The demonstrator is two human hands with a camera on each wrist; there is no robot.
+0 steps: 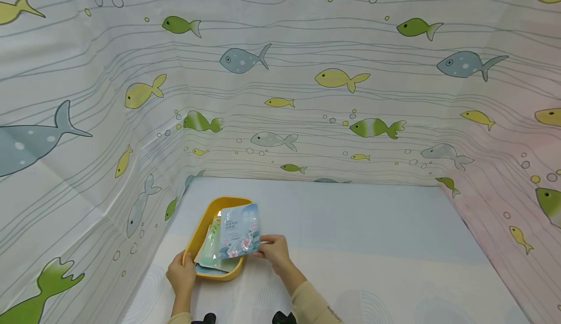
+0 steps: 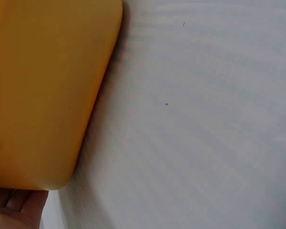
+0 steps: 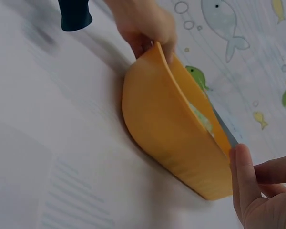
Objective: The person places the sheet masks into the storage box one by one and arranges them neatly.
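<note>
A yellow plastic bin [image 1: 198,231] stands toward the left of the table, with flat packets inside. My left hand [image 1: 180,273] grips its left rim; the left wrist view shows the bin's outer wall [image 2: 47,95] and the fingers [image 2: 32,202] at its end. Over the bin's right side, my right hand [image 1: 276,256] pinches the lower right edge of a blue flat packet [image 1: 239,231] with pink flowers. Beneath it, a pale green packet [image 1: 213,248] lies partly covered. In the right wrist view the blue packet [image 3: 224,125] appears edge-on.
The pale table surface [image 1: 372,246] extends to the right of the bin. A fish-print curtain [image 1: 307,119] surrounds the table at the back and sides. Two dark objects [image 1: 284,318] show at the bottom edge, between the forearms.
</note>
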